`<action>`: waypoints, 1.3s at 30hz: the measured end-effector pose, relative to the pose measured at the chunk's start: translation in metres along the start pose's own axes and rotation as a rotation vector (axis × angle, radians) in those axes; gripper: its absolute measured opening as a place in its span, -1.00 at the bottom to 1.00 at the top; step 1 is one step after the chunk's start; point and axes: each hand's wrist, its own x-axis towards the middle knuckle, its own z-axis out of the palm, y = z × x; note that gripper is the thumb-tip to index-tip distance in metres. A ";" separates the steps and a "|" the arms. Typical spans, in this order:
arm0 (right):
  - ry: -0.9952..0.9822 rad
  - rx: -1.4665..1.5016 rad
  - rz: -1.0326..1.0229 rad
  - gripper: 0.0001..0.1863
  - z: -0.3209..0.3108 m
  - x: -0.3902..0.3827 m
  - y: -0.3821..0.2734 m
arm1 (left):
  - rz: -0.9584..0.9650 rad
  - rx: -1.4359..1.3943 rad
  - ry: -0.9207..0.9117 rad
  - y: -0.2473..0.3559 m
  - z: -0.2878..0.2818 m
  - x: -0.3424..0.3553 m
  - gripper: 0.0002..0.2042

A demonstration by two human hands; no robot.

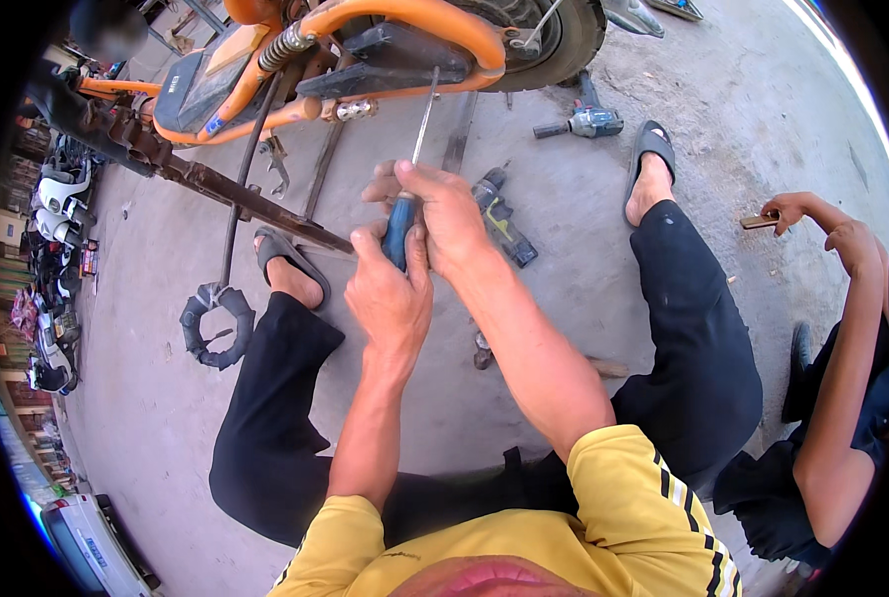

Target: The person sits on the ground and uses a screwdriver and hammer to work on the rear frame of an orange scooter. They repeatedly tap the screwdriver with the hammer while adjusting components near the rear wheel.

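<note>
A screwdriver [398, 231] with a blue handle and a long thin metal shaft is held in front of me, its shaft pointing away. My left hand [393, 289] is closed around the lower part of the handle. Higher up, my right hand [446, 217] grips it where the handle meets the shaft. The shaft's tip overlaps the dark lower panel of an orange scooter frame [404, 20]; whether it touches cannot be told. Below that frame, a yellow-and-black cordless drill [504, 221] lies on the ground, just right of my right hand.
A blue-grey power wrench [593, 121] lies near the rear tyre [564, 40]. A rusty metal bar [255, 204] slants down from the scooter, near a black wrapped ring [217, 324]. At right, another person's hand [788, 212] holds a small brownish piece. Parked scooters [61, 209] line the left.
</note>
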 end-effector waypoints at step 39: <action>-0.046 -0.234 -0.052 -0.69 -0.011 0.006 -0.013 | -0.727 -1.187 -0.309 -0.014 -0.015 0.019 -0.59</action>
